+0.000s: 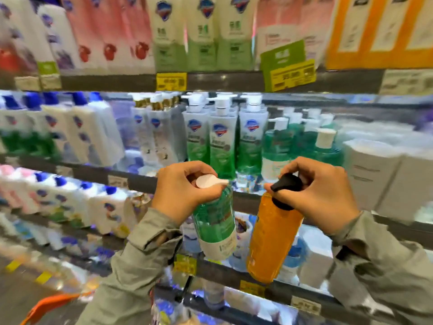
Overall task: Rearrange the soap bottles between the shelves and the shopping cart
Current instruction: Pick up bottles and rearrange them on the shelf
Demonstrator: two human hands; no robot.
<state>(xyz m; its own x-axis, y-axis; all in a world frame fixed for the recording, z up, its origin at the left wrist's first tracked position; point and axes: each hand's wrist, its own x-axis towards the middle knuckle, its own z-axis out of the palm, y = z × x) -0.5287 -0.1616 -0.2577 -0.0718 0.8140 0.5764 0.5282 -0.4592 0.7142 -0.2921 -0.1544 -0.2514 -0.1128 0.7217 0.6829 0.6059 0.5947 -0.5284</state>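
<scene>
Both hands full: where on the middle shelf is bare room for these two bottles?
Seemingly the front strip between left hand and right hand, before the tall green pump bottles. Crowded: blue-capped white bottles leftward, white boxes rightward.

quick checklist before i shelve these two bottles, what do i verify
1. Left hand grip on the green bottle, fingers round its white pump: ok.
2. Right hand grip on the orange bottle, fingers round its black pump: ok.
3. Bottles hanging apart, not knocking: ok.
4. Free slot among the green shelf bottles: cannot tell.
5. Shopping cart within reach: cannot tell, not plainly in view.
</scene>
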